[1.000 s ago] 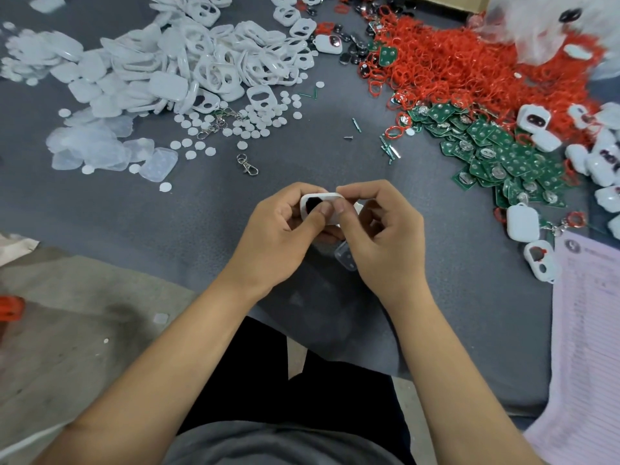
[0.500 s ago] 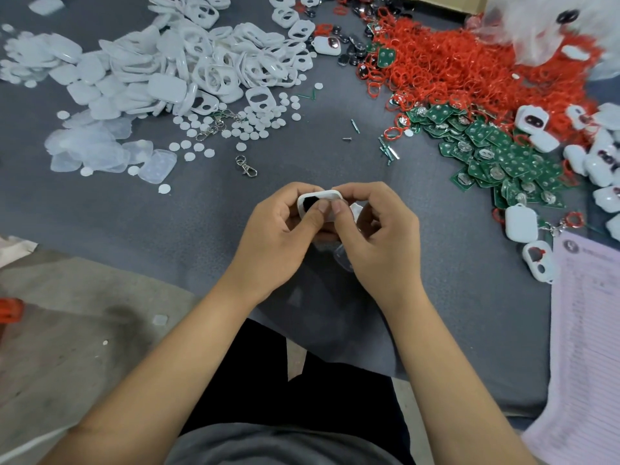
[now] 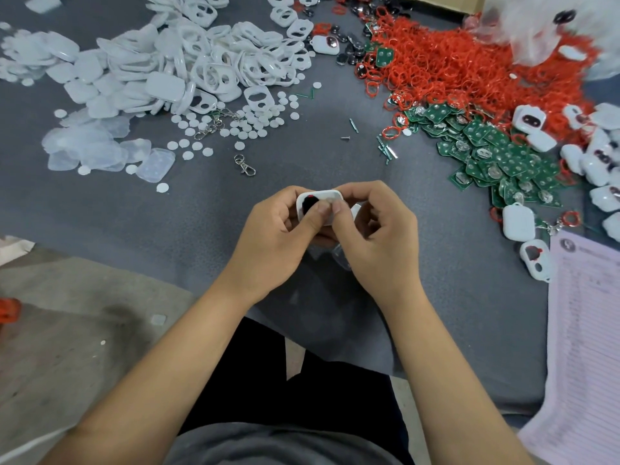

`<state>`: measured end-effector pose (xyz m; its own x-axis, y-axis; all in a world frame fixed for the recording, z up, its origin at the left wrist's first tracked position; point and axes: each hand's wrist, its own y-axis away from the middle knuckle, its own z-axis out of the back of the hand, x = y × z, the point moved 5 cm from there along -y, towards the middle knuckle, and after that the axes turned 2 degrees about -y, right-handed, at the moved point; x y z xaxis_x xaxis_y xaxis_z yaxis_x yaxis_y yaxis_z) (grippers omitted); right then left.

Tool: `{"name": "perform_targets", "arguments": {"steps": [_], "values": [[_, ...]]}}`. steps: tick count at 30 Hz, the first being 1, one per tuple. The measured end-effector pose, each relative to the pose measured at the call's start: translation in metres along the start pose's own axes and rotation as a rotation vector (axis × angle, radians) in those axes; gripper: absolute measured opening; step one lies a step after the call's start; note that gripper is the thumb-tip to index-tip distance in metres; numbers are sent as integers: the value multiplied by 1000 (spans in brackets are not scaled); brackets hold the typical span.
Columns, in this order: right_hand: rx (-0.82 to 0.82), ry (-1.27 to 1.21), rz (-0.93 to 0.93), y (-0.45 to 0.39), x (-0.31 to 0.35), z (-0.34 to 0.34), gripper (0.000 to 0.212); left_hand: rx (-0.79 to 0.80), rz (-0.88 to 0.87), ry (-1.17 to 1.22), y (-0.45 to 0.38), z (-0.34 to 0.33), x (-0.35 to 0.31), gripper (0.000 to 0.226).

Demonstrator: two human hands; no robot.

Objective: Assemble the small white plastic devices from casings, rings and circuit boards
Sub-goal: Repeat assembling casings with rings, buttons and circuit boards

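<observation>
My left hand (image 3: 271, 239) and my right hand (image 3: 379, 236) together hold one small white casing (image 3: 318, 198) above the grey cloth, both thumbs pressing on its face. A dark opening with a bit of red shows in the casing beside my left thumb. A clear plastic piece (image 3: 342, 258) peeks out under my right hand. A heap of white casings (image 3: 201, 65) lies at the far left. The red rings (image 3: 469, 68) are piled at the far right, with green circuit boards (image 3: 496, 156) just below them.
Small white discs (image 3: 241, 125) and a metal clasp (image 3: 246, 166) lie ahead of my hands. Translucent covers (image 3: 100, 152) sit at left. Finished white devices (image 3: 518, 221) line the right side, above a pink printed sheet (image 3: 583, 330). Loose screws (image 3: 385, 149) lie mid-table.
Both hands stay on the casing and have shifted only slightly; my thumbs have moved closer together over its face, and a bit of red now shows in the opening.
</observation>
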<state>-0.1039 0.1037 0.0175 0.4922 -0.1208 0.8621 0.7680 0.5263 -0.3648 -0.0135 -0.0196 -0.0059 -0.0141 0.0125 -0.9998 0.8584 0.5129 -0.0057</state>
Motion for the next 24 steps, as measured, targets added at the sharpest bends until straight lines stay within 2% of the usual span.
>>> {"name": "perform_targets", "arguments": {"steps": [4, 9, 12, 19, 24], "values": [[-52, 24, 33, 1, 5, 7, 11, 34, 24, 38, 0, -1, -1, 18], [-298, 62, -101, 3, -9, 37, 13, 81, 63, 71, -1, -5, -3, 16], [-388, 66, -176, 11, -13, 53, 14, 90, 73, 74, -2, -6, -3, 16], [-446, 107, -233, 27, -18, 73, 22, 104, 91, 54, -3, -6, -5, 15], [-424, 288, -250, 31, -24, 79, 10, 122, 84, -7, -1, -5, -4, 11]]}}
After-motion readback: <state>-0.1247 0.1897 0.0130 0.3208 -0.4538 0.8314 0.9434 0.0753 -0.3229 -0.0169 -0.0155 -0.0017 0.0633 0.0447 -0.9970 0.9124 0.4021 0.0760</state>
